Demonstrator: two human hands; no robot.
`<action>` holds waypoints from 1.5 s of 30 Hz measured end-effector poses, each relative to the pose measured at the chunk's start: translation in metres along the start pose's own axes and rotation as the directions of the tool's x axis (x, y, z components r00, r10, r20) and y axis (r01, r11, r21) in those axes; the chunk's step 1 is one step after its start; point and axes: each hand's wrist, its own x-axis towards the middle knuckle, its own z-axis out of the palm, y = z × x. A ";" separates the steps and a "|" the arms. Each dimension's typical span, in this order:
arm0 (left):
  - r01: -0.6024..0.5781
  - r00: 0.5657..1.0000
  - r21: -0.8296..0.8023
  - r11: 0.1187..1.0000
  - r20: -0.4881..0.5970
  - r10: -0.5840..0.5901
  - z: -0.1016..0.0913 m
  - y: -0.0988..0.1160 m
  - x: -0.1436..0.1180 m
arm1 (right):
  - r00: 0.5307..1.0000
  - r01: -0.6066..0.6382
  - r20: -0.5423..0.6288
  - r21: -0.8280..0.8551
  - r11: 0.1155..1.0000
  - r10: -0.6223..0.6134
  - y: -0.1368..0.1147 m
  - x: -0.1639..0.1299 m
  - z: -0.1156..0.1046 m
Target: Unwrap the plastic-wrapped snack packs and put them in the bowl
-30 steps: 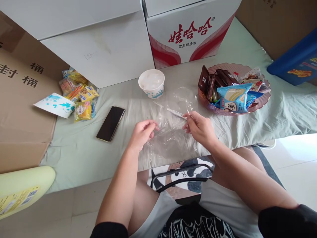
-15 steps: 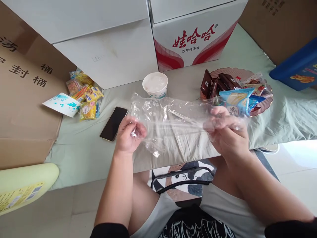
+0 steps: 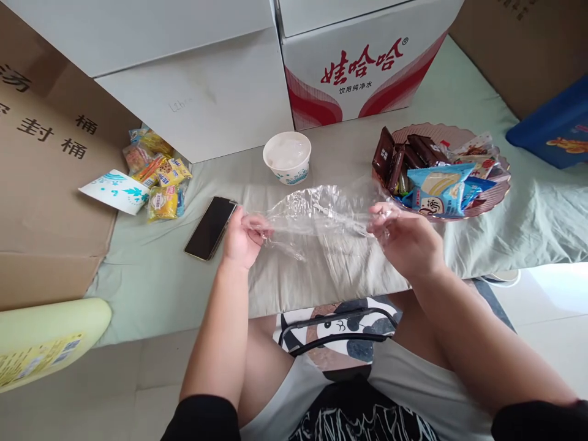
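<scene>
The left hand (image 3: 245,239), its fingers curled in, pinched one end of a thin, colourless, see-through plastic film (image 3: 316,214); the right hand (image 3: 407,239), its fingertips gathered together, pinched the other end. The film hung stretched between the two, above the grey-green fabric cover (image 3: 151,282); whether any of it touched the fabric could not be told. It was crumpled and glossy — white glints broke across the far part in short, jagged streaks — and the fabric's creases showed straight through. Between the hands it drew into a narrow, cloudy band of folds, with a looser bulge beyond and a ragged flap on the near side, by the left hand. Whether it was a bag or a single sheet was unclear.

Just beside the left hand lay a black-screened rectangular phone (image 3: 210,228). Past the film stood a round white paper bowl (image 3: 289,171) with blue-green print. Beyond the right hand sat a pink, scallop-edged, translucent dish (image 3: 441,130) heaped with brown and blue wrapped snacks (image 3: 438,188).
</scene>
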 end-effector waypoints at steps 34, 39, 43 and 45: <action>0.169 0.750 0.228 0.959 0.601 -0.276 -0.002 0.009 -0.006 | 0.419 -0.441 0.707 -0.390 0.809 0.569 0.013 -0.010 0.040; 0.098 0.904 -0.086 0.991 0.425 -0.052 0.013 -0.008 -0.012 | 0.772 -0.225 0.520 -0.315 0.922 0.366 0.020 -0.007 0.042; 0.133 0.807 0.165 0.977 0.554 -0.204 0.028 -0.028 -0.022 | 0.895 -0.063 0.396 -0.345 0.937 0.206 0.026 -0.003 0.042; 0.100 0.849 0.268 0.958 0.480 -0.222 0.032 -0.034 -0.023 | 0.923 -0.017 0.355 -0.347 0.938 0.148 0.028 -0.002 0.041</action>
